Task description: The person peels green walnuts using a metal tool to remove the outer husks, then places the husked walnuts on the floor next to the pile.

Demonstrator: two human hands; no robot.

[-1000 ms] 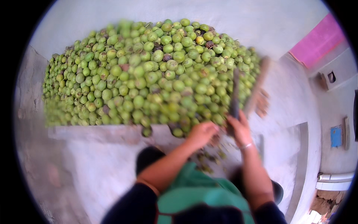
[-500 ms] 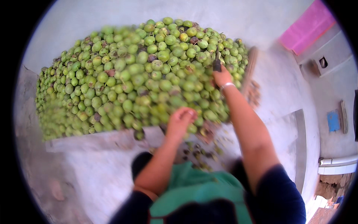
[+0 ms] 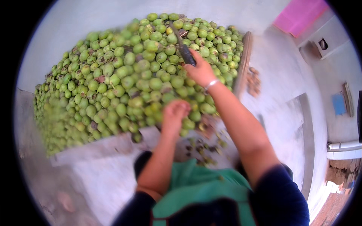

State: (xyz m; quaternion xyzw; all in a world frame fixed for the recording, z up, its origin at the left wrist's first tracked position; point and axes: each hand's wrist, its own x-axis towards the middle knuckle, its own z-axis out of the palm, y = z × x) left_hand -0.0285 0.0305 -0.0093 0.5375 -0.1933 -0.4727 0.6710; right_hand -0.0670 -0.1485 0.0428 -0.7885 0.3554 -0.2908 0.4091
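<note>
A large heap of round green fruits (image 3: 107, 69) fills the space before me, some of them browned or dark. My right hand (image 3: 201, 69) is closed around the black handle of a knife (image 3: 187, 56). Its narrow dark blade points up and away to the left, over the upper part of the heap. Lower down, my left hand (image 3: 174, 113) is curled at the heap's near edge, fingers drawn together. Blur and the turn of that hand hide whatever it may hold. Several fruits lie right beside its fingers.
A low pale ledge (image 3: 109, 147) borders the heap in front, and a wooden board (image 3: 243, 62) bounds its right side. Brown lumps (image 3: 253, 82) lie beyond the board. Dark and green scraps (image 3: 203, 150) litter the floor by my green apron (image 3: 203, 182). Pink sheeting (image 3: 299, 17) is at upper right.
My right hand has swung up and to the left with the knife, whose blade now tilts left. My left hand has shifted slightly left and up, still curled. The view has turned a little.
</note>
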